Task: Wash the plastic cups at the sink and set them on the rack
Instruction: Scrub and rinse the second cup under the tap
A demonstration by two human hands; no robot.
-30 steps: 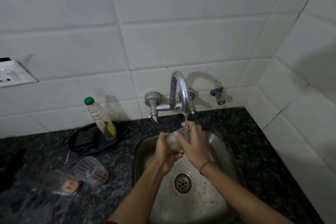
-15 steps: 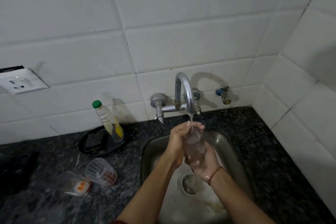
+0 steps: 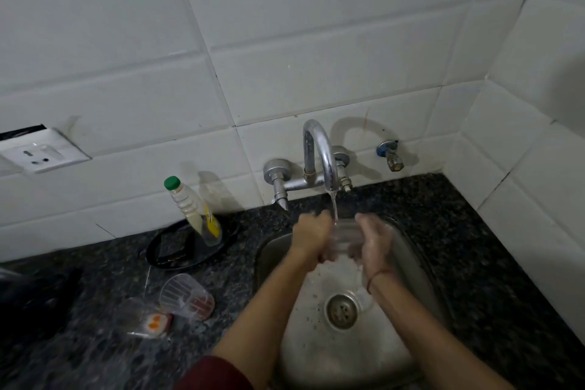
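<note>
So, head cam: both hands are up over the back end of the steel sink (image 3: 411,266), right under the tap (image 3: 319,152), with a thin stream of water (image 3: 334,206) running down between them. The left hand (image 3: 311,237) and the right hand (image 3: 375,242) each curl round a clear plastic cup (image 3: 343,236), one on each side, though it's pretty blurry there. Over on the granite countertop (image 3: 474,231), left of the sink, a second cup (image 3: 186,294) lies on its side, touching a crumpled wrapper (image 3: 148,320). Behind those, near the back edge, a green-capped bottle (image 3: 196,212) stands tilted on a black tray (image 3: 177,250).
</note>
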